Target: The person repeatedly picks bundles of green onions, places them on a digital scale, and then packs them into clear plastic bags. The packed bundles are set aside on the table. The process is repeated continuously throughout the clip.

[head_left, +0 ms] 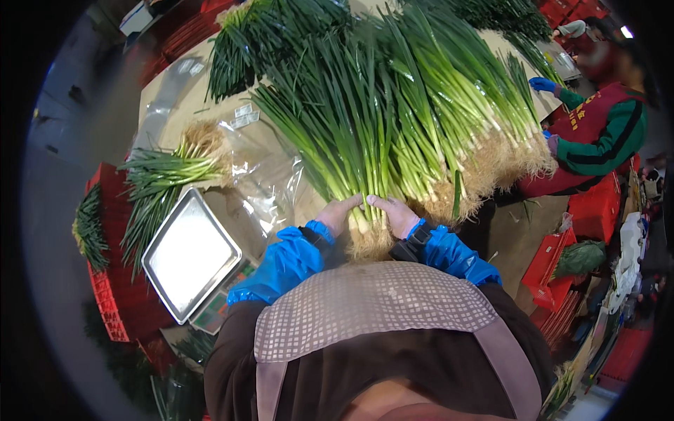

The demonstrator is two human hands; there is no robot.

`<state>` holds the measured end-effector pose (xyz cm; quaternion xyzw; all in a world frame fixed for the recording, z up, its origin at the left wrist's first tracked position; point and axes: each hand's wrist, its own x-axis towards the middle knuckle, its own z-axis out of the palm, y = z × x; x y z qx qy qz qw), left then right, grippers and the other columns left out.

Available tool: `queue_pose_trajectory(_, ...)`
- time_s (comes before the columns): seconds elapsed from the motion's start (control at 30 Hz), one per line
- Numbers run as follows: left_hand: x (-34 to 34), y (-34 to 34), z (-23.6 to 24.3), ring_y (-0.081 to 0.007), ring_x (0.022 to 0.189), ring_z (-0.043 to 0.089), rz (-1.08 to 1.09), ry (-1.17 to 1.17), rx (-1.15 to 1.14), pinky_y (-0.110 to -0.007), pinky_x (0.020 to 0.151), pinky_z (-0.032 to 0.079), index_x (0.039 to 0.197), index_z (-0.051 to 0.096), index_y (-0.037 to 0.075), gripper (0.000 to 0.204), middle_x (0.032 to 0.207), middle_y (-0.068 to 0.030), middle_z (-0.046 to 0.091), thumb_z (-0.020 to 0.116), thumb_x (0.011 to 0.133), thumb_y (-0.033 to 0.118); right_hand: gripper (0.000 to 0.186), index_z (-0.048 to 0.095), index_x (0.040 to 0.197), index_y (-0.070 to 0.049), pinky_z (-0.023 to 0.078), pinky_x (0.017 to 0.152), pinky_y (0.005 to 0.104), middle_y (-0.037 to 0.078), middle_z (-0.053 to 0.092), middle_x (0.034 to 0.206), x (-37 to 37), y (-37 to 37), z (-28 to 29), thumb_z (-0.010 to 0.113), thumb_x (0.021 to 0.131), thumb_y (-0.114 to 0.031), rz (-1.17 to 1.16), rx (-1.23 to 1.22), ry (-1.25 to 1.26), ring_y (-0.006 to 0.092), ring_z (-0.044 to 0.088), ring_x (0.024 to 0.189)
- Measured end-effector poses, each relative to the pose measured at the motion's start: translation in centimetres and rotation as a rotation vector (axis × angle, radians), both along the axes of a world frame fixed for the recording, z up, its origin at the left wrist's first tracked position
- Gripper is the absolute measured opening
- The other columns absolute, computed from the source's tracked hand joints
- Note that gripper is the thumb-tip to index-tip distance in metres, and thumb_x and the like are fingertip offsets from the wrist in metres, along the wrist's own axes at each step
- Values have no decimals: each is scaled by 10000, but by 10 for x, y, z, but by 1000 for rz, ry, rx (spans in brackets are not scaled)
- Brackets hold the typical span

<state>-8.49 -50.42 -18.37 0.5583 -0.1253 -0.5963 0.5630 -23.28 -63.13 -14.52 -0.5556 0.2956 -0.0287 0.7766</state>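
My left hand [339, 213] and my right hand [395, 214] are closed around the lower stalks of a bunch of green onions [359, 161], one from each side, thumbs nearly meeting at the front. Its pale, hairy roots [370, 241] hang just below my hands, close to my apron, while the dark green leaves spread away across the table. Blue sleeve covers wrap both my forearms. Right beside the bunch lies a large heap of more green onions [449, 119], roots toward me.
Clear plastic bags [263, 179] lie left of my hands. Beyond them are a smaller bundle of green onions [172, 165] and a scale with a metal tray [192, 256]. Red crates [116, 281] stand at the left. A co-worker [597, 126] in blue gloves stands at the right.
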Motion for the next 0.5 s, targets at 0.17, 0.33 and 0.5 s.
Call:
queue_pose_trajectory(0.17, -5, 2, 17, -159, 621, 537, -86, -298, 124, -309, 599, 419, 922, 678, 27, 640, 662, -67, 586, 569, 862, 654, 541, 586, 1202, 14, 432, 949, 334, 115, 611, 1130, -7, 1, -2, 636, 904, -434, -26, 63, 130, 198, 556, 1079)
queue_pose_trajectory(0.33, -7, -3, 31, -226, 718, 583, -330, -543, 231, -348, 701, 467, 1055, 646, -56, 885, 761, -151, 627, 432, 848, 778, 639, 463, 1327, 6, 439, 950, 335, 108, 577, 1207, -9, 18, 12, 689, 887, -399, -69, 139, 47, 186, 539, 1106)
queue_pose_trajectory(0.5, -11, -23, 55, -264, 840, 640, -288, -515, -113, -375, 815, 503, 1188, 602, -11, 834, 872, -170, 678, 417, 883, 743, 661, 437, 1346, -2, 479, 889, 308, 89, 591, 1188, -1, 16, 16, 753, 849, -304, 163, 127, 74, 180, 573, 1061)
